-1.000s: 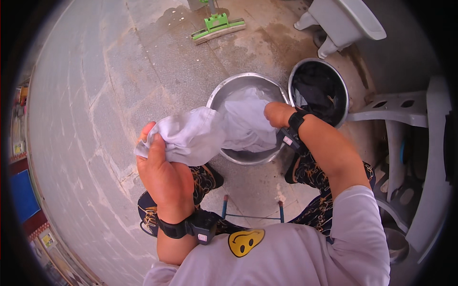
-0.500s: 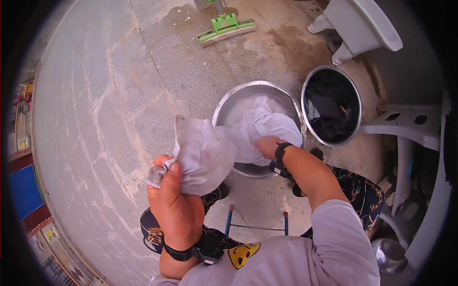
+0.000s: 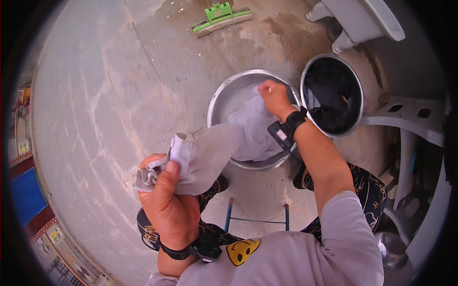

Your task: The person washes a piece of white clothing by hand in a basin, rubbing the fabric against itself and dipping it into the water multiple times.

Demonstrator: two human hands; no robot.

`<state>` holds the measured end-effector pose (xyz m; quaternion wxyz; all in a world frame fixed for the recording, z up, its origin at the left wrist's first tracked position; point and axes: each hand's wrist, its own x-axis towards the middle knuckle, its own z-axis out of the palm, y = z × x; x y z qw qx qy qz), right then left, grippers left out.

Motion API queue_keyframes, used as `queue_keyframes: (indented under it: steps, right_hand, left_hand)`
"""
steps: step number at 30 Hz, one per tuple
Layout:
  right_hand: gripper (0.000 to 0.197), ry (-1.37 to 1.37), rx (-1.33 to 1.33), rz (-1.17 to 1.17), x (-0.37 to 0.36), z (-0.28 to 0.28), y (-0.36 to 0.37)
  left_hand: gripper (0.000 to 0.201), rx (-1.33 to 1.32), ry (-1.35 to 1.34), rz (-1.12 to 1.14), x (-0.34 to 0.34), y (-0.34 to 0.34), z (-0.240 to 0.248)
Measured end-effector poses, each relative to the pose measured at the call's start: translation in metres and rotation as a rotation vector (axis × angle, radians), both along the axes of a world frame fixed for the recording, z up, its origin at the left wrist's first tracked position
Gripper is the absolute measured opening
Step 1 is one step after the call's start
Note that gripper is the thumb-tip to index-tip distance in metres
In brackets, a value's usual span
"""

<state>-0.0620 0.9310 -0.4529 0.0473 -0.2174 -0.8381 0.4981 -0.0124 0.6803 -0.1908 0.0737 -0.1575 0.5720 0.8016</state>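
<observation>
A wet, pale grey-white cloth garment (image 3: 210, 145) stretches from my left hand down into a metal basin (image 3: 214, 102). My left hand (image 3: 171, 202) is closed on a bunched end of it, with the thumb pressed over the folds, left of the basin. Above the basin, my right hand (image 3: 276, 100) is closed with its fingers curled on the garment's far part. How much cloth it grips is partly hidden. The rest of the garment lies crumpled in the basin, where some cloudy water shows.
Touching the basin's right side stands a smaller metal basin (image 3: 334, 95) of dark clothes. A green mop head (image 3: 220, 19) rests on the stone floor (image 3: 124, 95) at the far side. At right are a white plastic stool (image 3: 355, 26), a grey plastic chair (image 3: 405, 114) and a metal bowl (image 3: 392, 250).
My right hand has moved up toward the far side of the basin. The garment stretch between my hands has narrowed, and my left hand has shifted slightly left.
</observation>
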Motion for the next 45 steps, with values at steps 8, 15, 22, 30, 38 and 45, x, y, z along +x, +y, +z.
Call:
queue_keyframes:
  steps: [8, 15, 22, 30, 38, 45]
  right_hand:
    - [0.024, 0.175, 0.447, 0.506, 0.0, 0.059, 0.003]
    - [0.024, -0.77, 0.465, 1.109, 0.118, -0.012, -0.027]
    - [0.028, -0.692, 0.407, 0.939, 0.145, -0.069, -0.033]
    - [0.021, -0.513, -0.024, 0.711, 0.05, 0.084, 0.013]
    - [0.016, -0.348, -0.596, 0.266, 0.059, 0.234, 0.01]
    - [0.021, -0.057, -0.787, 0.317, 0.087, 0.319, 0.006]
  left_hand:
    - [0.015, 0.044, 0.088, 0.156, -0.002, -0.006, -0.002]
    - [0.036, -0.023, 0.192, 0.257, -0.003, -0.011, -0.002]
    - [0.031, -0.05, 0.104, 0.171, -0.007, -0.005, -0.009]
    - [0.013, 0.083, 0.124, 0.186, -0.005, -0.011, -0.008]
    - [0.018, 0.272, 0.086, 0.141, -0.005, -0.006, -0.024]
    - [0.02, 0.485, -0.104, -0.005, 0.012, 0.023, -0.052]
